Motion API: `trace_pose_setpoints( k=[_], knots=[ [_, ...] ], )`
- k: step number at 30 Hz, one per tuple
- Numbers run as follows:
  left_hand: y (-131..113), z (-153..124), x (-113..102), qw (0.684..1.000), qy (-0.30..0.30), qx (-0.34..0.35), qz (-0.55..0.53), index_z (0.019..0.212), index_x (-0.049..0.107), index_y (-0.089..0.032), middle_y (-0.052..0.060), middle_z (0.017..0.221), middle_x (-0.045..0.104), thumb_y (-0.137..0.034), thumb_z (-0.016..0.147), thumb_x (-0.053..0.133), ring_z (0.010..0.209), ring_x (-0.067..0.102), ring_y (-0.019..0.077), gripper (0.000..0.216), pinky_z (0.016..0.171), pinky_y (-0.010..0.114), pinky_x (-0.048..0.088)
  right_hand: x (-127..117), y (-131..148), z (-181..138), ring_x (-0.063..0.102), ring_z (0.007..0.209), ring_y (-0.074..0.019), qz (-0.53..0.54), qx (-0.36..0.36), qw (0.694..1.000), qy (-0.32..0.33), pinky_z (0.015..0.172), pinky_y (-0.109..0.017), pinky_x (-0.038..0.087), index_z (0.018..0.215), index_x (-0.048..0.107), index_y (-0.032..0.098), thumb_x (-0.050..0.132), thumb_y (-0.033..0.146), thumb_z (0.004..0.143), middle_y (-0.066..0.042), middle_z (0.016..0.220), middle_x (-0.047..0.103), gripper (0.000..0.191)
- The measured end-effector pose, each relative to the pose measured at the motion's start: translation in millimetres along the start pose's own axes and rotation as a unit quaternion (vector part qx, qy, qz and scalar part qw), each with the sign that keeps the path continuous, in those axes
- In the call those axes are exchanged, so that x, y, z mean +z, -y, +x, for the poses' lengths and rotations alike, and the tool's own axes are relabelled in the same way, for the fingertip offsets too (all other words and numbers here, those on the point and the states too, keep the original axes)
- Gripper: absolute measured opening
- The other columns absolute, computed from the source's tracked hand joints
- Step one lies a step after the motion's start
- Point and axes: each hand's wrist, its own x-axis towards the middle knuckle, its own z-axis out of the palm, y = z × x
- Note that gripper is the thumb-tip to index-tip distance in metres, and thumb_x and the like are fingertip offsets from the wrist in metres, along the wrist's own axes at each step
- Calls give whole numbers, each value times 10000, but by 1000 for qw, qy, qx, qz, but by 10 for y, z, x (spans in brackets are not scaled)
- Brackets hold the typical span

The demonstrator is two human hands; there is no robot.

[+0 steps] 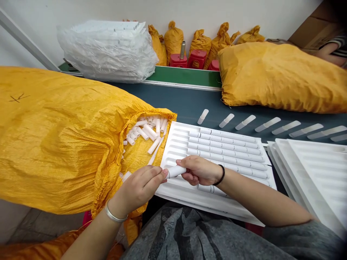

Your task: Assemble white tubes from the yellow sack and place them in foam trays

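Observation:
A white grooved tray (176, 133) lies in front of me, its upper grooves filled with rows of white tubes (225, 146). My right hand (199, 170), a black band on its wrist, is closed on a white tube (176, 171) over the tray's left end. My left hand (141, 187), wearing a silver bracelet, has its fingers pressed together at the tube's left tip. An open yellow woven sack (59, 137) at the left spills loose white tubes (148, 131) beside the tray.
A stack of empty white trays (314, 169) sits at the right. Single white tubes (245, 122) lie in a row on the dark belt behind. A full yellow sack (279, 74), a plastic bag of trays (108, 50) and red stools (196, 57) stand farther back. Another person's arm (332, 52) shows at top right.

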Motion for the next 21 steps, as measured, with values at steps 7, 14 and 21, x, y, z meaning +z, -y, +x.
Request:
trace_pose_setpoints(
  k=[7,14,21],
  knots=[
    [52,-19,43,984,-19,-159,-79,1168,488,-151,77,963,606,-156,847,591,926,581,176,337,840,312,507,-47,-43,-10,587,942,-199,-456,-365,805,-104,829,-356,483,1247,477,133,469,520,891,-141,1122,600,526],
    [-117,90,1,959,4,-231,-167,1212,479,-209,50,1023,595,-206,882,540,961,563,165,335,855,287,473,91,-62,-64,557,805,-184,-601,-525,592,-117,723,-299,479,1194,478,107,437,270,947,-112,885,622,299],
    [140,130,197,947,71,-309,-60,1433,198,-126,183,1351,429,-327,884,508,1268,399,284,661,1032,433,365,-254,272,269,550,886,-224,-713,-360,533,-280,820,-344,420,1027,612,154,493,281,896,-120,943,612,218]
  ],
)
